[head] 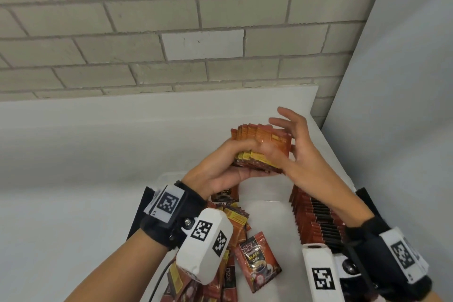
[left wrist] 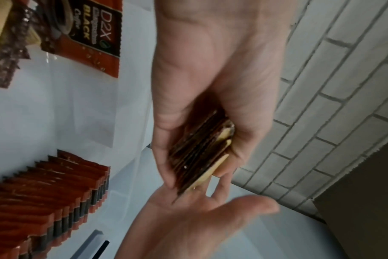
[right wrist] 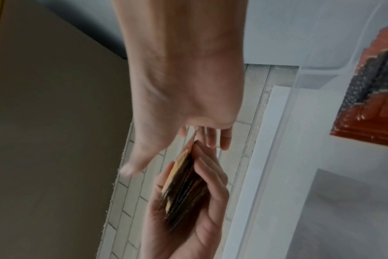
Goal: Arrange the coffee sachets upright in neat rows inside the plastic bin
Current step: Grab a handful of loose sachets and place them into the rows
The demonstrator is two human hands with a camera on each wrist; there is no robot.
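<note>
A: Nearest the camera, what's there?

B: Loose sachets (head: 257,261) lying flat and jumbled at the near left of the bin (head: 266,213), one face up showing "D2X Black Coffee". Along the bin's right side stands a row (head: 318,223) of sachets, upright and packed edge to edge.

A: And the middle of the bin?

B: Bare white floor between the jumble and the row.

A: The hands?

B: Both are raised above the bin's far end. The left hand (head: 220,174) grips a stack (head: 264,144) of sachets, thumb on one face and fingers (left wrist: 164,157) curled round the other (the left wrist view shows the stack's edges clamped between them).

A: Is the right hand holding it too?

B: No grip that I can see. The right hand (head: 301,152) has its fingers spread and nearly straight, palm against the stack's right end, thumb (left wrist: 250,205) apart from the rest. Whether every fingertip touches, I cannot tell; it is blurred.

A: Beyond that?

B: A white counter (head: 98,142), then a grey brick wall (head: 147,32), with a plain panel (head: 404,81) at the right.
</note>
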